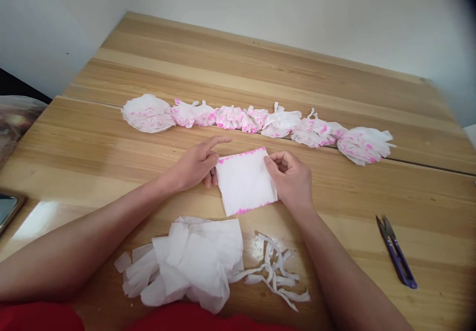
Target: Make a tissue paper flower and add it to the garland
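The right hand point(293, 178) pinches a flat, pink-edged paper point(246, 182), the left hand point(199, 165) touches its other side, grip hard to tell, while puffy bunches point(228, 117) beyond the hands look done and plain sheets point(197, 259) nearer seem left.

The paper sheet point(247, 182) is white, with uneven bright-pink dabs along its top and bottom edges. Pink blotches speckle the white row of puffs point(255, 119). The paper pile point(201, 259) and twisted strips point(268, 267) are plain white, the snips' handles point(392, 249) purple, the clothing point(208, 318) red, and the surface point(357, 192) tan with brown grain streaks.
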### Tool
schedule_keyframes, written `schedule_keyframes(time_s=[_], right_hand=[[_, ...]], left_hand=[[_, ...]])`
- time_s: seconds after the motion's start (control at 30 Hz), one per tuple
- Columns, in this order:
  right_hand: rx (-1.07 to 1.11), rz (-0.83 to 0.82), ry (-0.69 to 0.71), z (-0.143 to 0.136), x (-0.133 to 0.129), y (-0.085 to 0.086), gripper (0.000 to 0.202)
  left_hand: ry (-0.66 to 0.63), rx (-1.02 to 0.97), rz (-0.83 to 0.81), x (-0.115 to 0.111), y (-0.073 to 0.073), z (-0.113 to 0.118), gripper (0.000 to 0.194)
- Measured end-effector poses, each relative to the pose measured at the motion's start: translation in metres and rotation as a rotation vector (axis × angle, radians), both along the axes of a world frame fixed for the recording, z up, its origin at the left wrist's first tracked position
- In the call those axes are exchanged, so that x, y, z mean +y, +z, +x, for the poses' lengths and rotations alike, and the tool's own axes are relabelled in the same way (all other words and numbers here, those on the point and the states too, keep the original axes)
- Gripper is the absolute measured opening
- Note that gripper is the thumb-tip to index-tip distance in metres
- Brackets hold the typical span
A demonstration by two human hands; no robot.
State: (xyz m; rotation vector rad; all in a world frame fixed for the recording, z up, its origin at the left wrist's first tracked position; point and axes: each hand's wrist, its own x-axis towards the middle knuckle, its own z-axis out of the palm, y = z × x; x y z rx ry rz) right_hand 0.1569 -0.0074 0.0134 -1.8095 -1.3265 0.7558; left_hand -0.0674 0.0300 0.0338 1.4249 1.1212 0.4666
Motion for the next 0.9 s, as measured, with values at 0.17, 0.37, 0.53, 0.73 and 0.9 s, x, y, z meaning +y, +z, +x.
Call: schedule_keyframes(time_s=[0.17,0.37,0.53,0.73,0.9], right_hand=[[-0.014,-0.004,-0.012,0.002,0.0,0.002,0.018],[-0.015,-0.019,-0.01,0.002,0.0,0.001,0.018],[0.07,-0.053,0.045,0.003,0.003,0.007,0.018],[0.171,-0.192,0.252,0.016,0.004,0.018,0.048],[0.262,-0.245,0.387,0.034,0.003,0.019,0.067]], left_hand=[[-0.004,-0.002,0.01,0.0,0.0,-0.002,0.051],[-0.005,-0.017,0.028,-0.001,0.002,0.0,0.052],[-0.01,0.023,0.078,-0.003,0.0,0.003,0.064],[-0.004,0.057,0.104,-0.004,-0.002,0.002,0.064],[-0.003,0.057,0.108,-0.004,-0.003,0.001,0.063]])
